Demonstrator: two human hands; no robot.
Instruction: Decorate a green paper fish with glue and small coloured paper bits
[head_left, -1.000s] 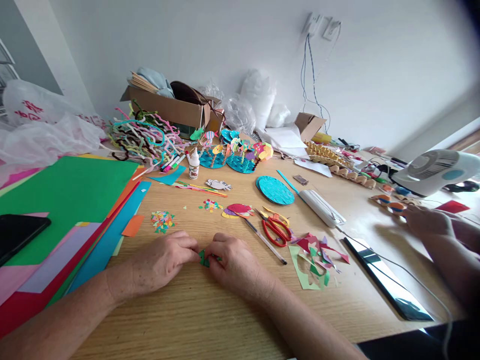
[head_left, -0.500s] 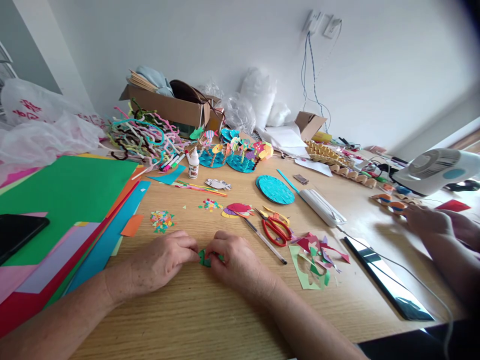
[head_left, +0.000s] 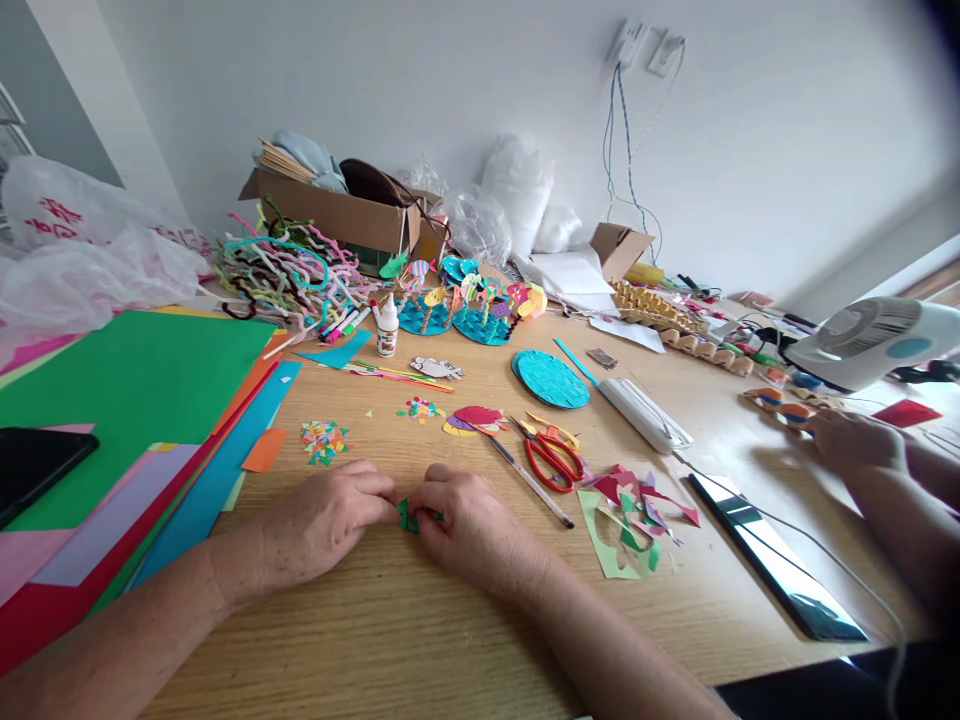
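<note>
My left hand (head_left: 322,525) and my right hand (head_left: 472,525) rest on the wooden table (head_left: 420,640), fingertips meeting. Both pinch a small green paper piece (head_left: 409,517) between them, most of it hidden by the fingers. Just beyond the hands lie a heap of tiny coloured paper bits (head_left: 325,441) and a red and yellow paper cutout (head_left: 472,420). Red-handled scissors (head_left: 553,460) and a pencil (head_left: 529,482) lie to the right of my right hand.
Stacked coloured paper sheets (head_left: 127,400) with a black phone (head_left: 37,465) lie left. Paper scraps (head_left: 634,515), a teal disc (head_left: 551,380), a glue bottle (head_left: 388,330), pipe cleaners (head_left: 285,275) and boxes (head_left: 337,215) fill the back. Another person's hand (head_left: 859,440) works at right near a black tablet (head_left: 772,565).
Hardly anything moved. My fingers shifted slightly on the green paper piece. The other person's hands at right moved a little.
</note>
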